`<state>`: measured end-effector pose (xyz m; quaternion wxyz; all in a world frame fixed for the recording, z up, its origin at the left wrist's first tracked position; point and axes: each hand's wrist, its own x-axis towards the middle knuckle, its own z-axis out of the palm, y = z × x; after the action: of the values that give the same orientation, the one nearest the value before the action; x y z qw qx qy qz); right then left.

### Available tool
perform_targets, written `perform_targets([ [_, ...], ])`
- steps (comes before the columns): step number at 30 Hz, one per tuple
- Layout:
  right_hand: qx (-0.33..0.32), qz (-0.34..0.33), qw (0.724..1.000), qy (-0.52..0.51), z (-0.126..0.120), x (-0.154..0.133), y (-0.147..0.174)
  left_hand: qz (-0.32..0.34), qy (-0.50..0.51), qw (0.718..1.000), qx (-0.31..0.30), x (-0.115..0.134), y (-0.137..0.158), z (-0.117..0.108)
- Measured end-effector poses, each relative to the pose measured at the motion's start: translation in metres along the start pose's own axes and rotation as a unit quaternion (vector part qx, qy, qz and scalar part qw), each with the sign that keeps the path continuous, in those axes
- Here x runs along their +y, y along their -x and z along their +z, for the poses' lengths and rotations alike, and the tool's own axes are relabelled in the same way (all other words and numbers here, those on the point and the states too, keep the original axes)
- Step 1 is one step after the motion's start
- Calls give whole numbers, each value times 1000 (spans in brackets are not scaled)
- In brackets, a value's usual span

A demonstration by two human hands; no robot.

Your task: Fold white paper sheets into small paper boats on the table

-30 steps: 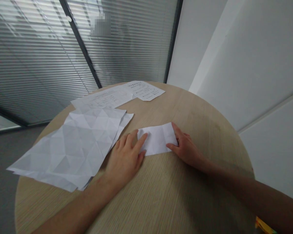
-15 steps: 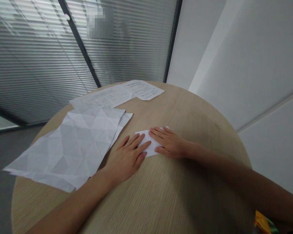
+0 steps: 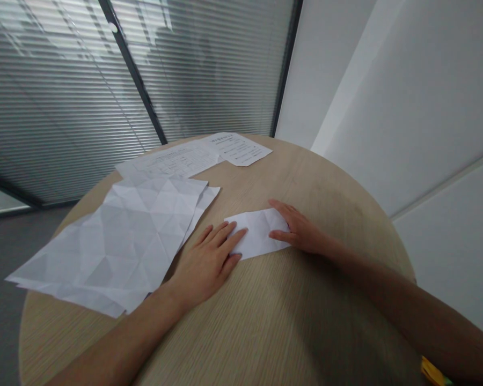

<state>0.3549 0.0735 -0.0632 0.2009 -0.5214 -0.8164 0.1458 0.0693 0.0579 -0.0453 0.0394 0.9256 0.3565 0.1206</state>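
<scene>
White paper strip [image 3: 257, 231] is lying between the two hands, roughly mid-worktop [image 3: 249, 327], its long side running left to right. Left hand [image 3: 203, 262] is spreading its fingers palm-down, fingertips resting over the strip's left end. Right hand [image 3: 300, 230] is sitting at the right end, thumb and fingers spread apart; thumb is lying over the paper, index finger is reaching past the far edge (can't tell if any lower fingers are pinching). Strip's near and far long edges are showing between the hands; the right part is looking slightly creased.

Creased sheets [image 3: 137, 241] are lying just left of the left hand, overhanging the worktop's left edge. Printed sheets [image 3: 241, 150] are lying along the far edge. Open wood is stretching on the near side and far right, curving edge running near the white wall [image 3: 438, 118].
</scene>
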Motion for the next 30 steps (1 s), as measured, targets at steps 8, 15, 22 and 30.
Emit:
perform_targets([
  [8,111,22,987,-116,-2,-10,-13,-36,32,998,47,0,0,1],
  [15,74,4,997,23,-9,-29,-18,-31,37,998,52,-1,-1,3],
  [22,17,-10,1000,11,-21,-44,-34,-39,42,997,51,-1,-2,4],
  [30,61,-154,986,22,-43,-67,-25,-19,53,993,100,-2,-1,1],
])
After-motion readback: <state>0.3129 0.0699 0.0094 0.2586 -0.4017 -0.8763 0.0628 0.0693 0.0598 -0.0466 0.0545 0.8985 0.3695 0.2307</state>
